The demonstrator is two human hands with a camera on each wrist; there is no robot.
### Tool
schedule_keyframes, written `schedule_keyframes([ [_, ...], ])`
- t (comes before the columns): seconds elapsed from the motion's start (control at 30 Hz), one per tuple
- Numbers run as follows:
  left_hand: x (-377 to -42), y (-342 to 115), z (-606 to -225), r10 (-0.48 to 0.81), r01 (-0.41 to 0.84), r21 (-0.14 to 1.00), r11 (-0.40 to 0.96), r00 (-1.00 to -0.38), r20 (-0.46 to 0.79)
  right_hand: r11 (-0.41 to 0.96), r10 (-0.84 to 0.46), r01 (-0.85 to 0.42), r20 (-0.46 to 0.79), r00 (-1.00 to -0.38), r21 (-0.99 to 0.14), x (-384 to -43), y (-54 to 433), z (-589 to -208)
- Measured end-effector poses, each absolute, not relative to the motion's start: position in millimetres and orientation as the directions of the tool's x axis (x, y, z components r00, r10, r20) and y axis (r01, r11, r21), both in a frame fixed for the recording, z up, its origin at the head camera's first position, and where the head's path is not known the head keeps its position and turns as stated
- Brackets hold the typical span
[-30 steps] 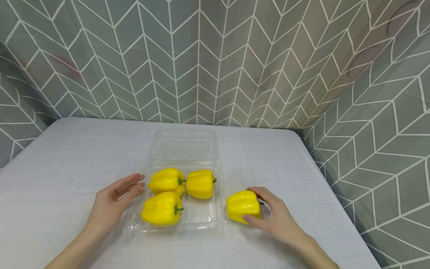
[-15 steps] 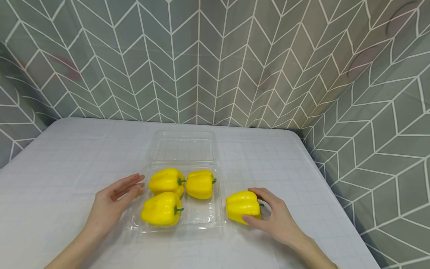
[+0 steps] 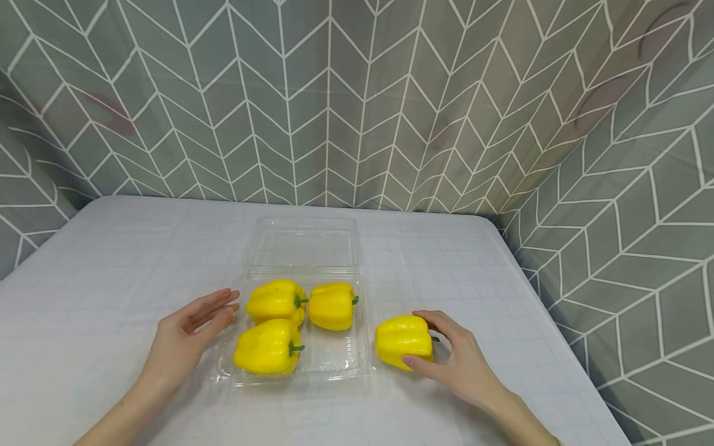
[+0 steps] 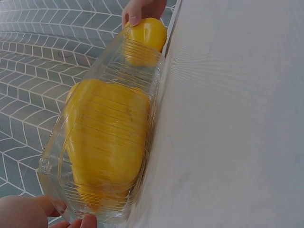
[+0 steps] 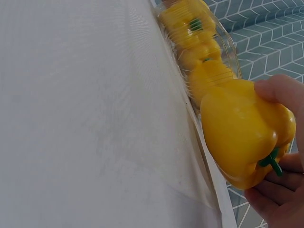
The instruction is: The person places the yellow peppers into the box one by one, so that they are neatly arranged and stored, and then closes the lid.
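My right hand [image 3: 460,359] grips a yellow bell pepper [image 3: 403,341] between thumb and fingers, just right of a clear plastic clamshell box [image 3: 334,365]. In the right wrist view this pepper [image 5: 242,128] shows its green stem towards the palm. Three more yellow peppers lie in the box: one at back left [image 3: 274,300], one at back right [image 3: 331,306] and one at front left [image 3: 266,347]. The box's front right corner holds no pepper. My left hand [image 3: 192,328] is at the box's left side, fingers extended, fingertips right at the rim in the left wrist view.
The clear lid [image 3: 304,241] lies folded back behind the box, joined along its rear edge. A white cloth covers the table [image 3: 145,248]. Grey curtains [image 3: 329,105] with white zigzag lines hang behind the table and along both sides.
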State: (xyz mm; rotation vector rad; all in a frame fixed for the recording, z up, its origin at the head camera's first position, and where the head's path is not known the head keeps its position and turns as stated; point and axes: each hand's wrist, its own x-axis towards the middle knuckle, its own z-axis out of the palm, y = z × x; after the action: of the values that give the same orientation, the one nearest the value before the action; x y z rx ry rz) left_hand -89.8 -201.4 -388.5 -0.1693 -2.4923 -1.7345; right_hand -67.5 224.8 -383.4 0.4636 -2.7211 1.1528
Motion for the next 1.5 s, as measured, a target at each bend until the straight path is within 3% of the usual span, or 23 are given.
schedule_keyframes([
  [0.67, -89, -201, -389, 0.034, 0.163, 0.919, 0.358, -0.986, 0.161, 0.649, -0.22, -0.38, 0.316, -0.923, -0.659, -69, 225, -383],
  [1.5, -91, -202, -388, 0.021, 0.142, 0.931, 0.337, -0.989, 0.143, 0.629, -0.142, -0.345, 0.334, -0.932, -0.696, -75, 225, -367],
])
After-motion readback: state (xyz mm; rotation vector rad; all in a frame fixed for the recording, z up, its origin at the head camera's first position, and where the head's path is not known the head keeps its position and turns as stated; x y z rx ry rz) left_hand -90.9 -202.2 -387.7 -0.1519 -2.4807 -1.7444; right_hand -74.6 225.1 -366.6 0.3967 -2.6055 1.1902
